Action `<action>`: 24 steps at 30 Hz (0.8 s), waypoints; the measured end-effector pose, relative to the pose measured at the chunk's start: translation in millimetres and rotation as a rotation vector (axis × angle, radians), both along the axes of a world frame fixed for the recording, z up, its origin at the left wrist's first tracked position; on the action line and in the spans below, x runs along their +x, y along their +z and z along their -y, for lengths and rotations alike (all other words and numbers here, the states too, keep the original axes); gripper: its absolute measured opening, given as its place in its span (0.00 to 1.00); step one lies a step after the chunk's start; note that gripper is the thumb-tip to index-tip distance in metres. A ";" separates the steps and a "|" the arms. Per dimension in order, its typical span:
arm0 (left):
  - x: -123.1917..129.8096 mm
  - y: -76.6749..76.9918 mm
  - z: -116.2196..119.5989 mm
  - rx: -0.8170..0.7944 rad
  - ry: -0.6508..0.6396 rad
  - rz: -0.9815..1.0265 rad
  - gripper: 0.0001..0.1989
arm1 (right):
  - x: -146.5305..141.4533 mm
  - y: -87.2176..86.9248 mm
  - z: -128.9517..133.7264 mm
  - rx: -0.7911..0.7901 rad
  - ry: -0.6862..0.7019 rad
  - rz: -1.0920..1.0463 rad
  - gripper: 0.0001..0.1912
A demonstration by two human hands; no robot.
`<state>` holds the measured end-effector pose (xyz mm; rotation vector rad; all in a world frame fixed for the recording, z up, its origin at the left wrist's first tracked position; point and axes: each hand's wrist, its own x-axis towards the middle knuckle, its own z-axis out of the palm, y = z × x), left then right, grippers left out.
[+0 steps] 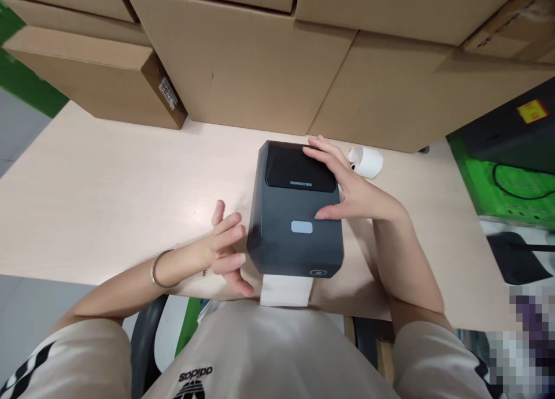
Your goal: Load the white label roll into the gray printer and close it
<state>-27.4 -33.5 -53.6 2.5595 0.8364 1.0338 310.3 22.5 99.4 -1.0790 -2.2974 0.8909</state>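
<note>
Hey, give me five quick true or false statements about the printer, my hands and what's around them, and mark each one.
1. Your right hand touches the dark printer. True.
2. Your left hand grips the white roll. False: that hand holds nothing, and the roll lies to the right of the printer.
3. White paper shows at the printer's edge nearest you. True.
4. The bracelet is on your right wrist. False: it is on your left.
5. Cardboard boxes stand beyond the printer. True.
</note>
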 end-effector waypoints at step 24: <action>29.3 63.7 -10.3 0.634 -0.281 0.169 0.16 | -6.3 23.0 33.5 0.106 0.003 0.368 0.60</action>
